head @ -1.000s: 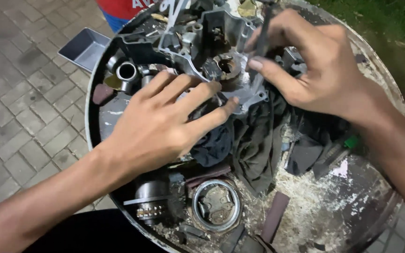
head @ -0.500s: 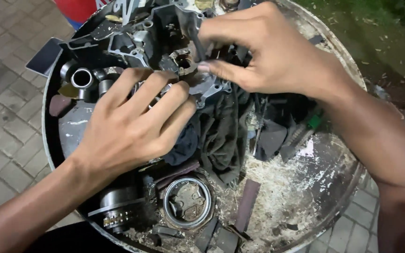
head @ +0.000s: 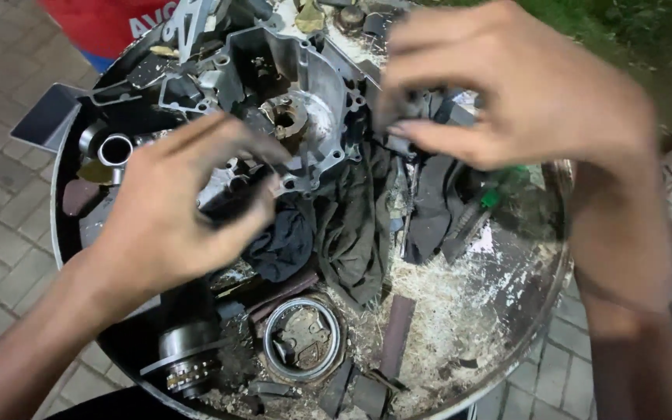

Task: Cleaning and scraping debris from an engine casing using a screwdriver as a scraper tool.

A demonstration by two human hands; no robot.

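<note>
Casing (head: 305, 101), a grey cast-metal engine part, is seen lying at the far side of a round tray (head: 538, 311), just beyond the fingertips of both hands. The left hand (head: 173, 210) is held above its near edge, fingers loosely curled and slightly apart; whether they touch it cannot be told. The right hand (head: 523, 93) is blurred, its thumb and fingers pinched on a small dark part (head: 406, 105) beside the casing's right edge. Dark rags (head: 351, 225) are spread below the fingertips. A metal ring (head: 302, 340) and a ribbed cylinder (head: 184, 354) lie nearer the wrists, among sawdust.
</note>
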